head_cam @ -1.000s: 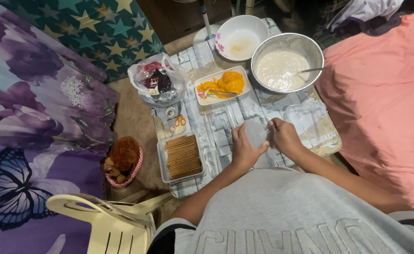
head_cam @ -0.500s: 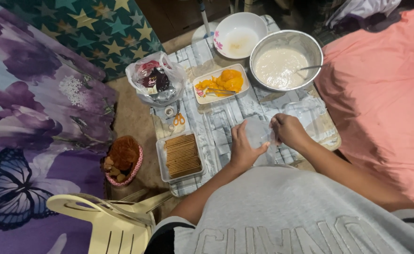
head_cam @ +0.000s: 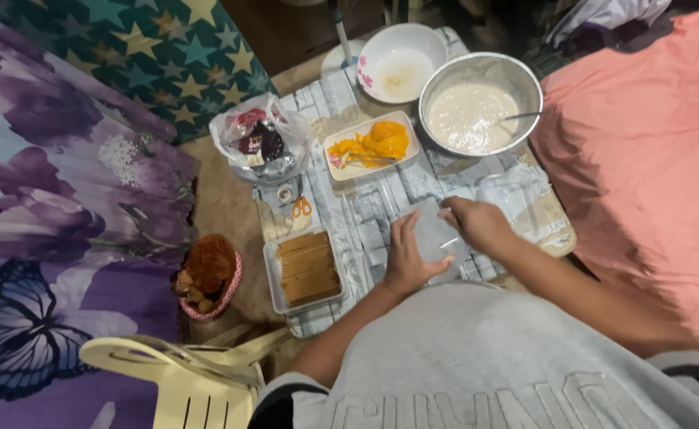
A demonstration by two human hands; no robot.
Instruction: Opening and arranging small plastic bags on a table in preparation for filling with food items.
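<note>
My left hand (head_cam: 407, 254) and my right hand (head_cam: 476, 224) both hold a clear plastic container (head_cam: 438, 235) over the near edge of a low table (head_cam: 381, 199) covered with a grey patterned sheet. The left hand cups its left side, the right hand grips its upper right edge. To the left lies a clear tray of brown crackers (head_cam: 308, 268). Farther back stand a white dish of yellow mango slices (head_cam: 372, 144) and a steel bowl of white cream (head_cam: 478, 105) with a spoon in it.
A white bowl (head_cam: 400, 62) stands at the table's far end. A plastic bag with packets (head_cam: 260, 141) and small orange scissors (head_cam: 302, 206) lie at its left. More clear containers (head_cam: 518, 200) sit at right. A basket (head_cam: 208, 274) and a cream plastic chair (head_cam: 191, 377) are on the floor.
My right hand has shifted left and up along the clear container's edge, and the container sits a little higher between my hands. The view has tilted slightly.
</note>
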